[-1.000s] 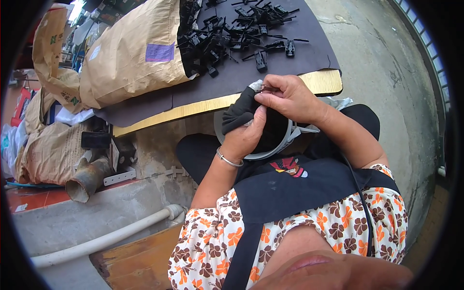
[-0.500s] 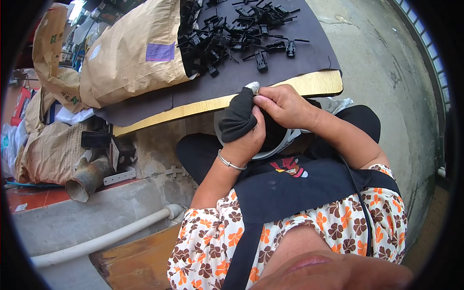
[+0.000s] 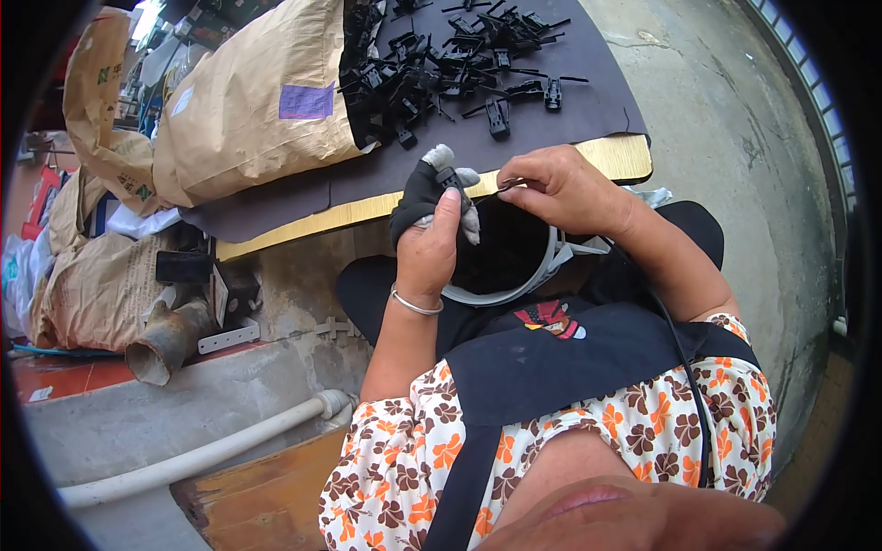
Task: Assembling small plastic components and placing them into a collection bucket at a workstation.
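Note:
My left hand [image 3: 430, 220], its fingers in a black and grey-white glove with a bare thumb, is closed on a small black plastic part [image 3: 447, 178]. The thumb presses the part against the gloved fingers. To its right, my right hand [image 3: 565, 191] is bare and pinches a thin dark piece [image 3: 505, 186]; its far end is too small to make out. Both hands are above a bucket [image 3: 551, 262] with a pale rim and a dark inside. Beyond them, several black plastic parts with thin arms [image 3: 497, 119] lie heaped on the dark-covered table [image 3: 588, 110].
A large brown paper sack [image 3: 248, 101] lies on the table's left, its mouth toward the black parts. The table's pale wooden edge [image 3: 620, 158] is just beyond my hands. At the left are a rusty pipe piece [image 3: 165, 344], another paper sack [image 3: 101, 294] and a white pipe [image 3: 211, 455].
My hands, together before, have moved apart. The left has turned and shifted left, showing the black part under its thumb. The right has moved slightly right, with the thin piece now visible.

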{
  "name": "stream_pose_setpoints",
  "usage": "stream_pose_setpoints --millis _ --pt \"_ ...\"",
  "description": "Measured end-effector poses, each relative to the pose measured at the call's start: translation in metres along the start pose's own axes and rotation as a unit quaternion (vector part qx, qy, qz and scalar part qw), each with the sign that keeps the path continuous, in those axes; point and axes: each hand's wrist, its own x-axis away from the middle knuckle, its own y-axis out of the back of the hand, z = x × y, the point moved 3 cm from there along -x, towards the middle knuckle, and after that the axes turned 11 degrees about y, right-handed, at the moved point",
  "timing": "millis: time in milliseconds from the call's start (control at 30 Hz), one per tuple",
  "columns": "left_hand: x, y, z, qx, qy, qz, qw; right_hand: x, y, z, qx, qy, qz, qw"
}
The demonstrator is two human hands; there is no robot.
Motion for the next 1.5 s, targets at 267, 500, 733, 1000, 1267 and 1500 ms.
stream_pose_setpoints --millis 267,500,733,1000,1267,1500 --pt "0.003 -0.011 0.003 -0.06 0.048 0.116 0.99 -0.002 -0.009 -0.003 -0.242 -0.034 -0.085 0.966" --pt "-0.001 -0.009 0.008 -0.135 -0.018 0.061 0.989 -0.004 -0.004 0.005 -0.111 0.005 -0.018 0.994" --pt "0.005 -0.016 -0.006 -0.342 -0.273 -0.009 0.899 -0.007 -0.022 0.008 -0.093 0.026 -0.05 0.994" --pt "0.008 -0.001 -0.019 -0.59 -0.256 -0.041 0.765 0.0 0.028 -0.019 0.26 -0.042 -0.138 0.955" --pt "-0.001 0.008 -0.009 -0.507 -0.291 -0.121 0.802 0.0 0.056 -0.044 0.416 -0.209 -0.149 0.872" --pt "-0.001 0.002 -0.02 -0.31 -0.216 -0.103 0.92 0.003 0.042 0.006 0.024 0.007 -0.018 1.0"
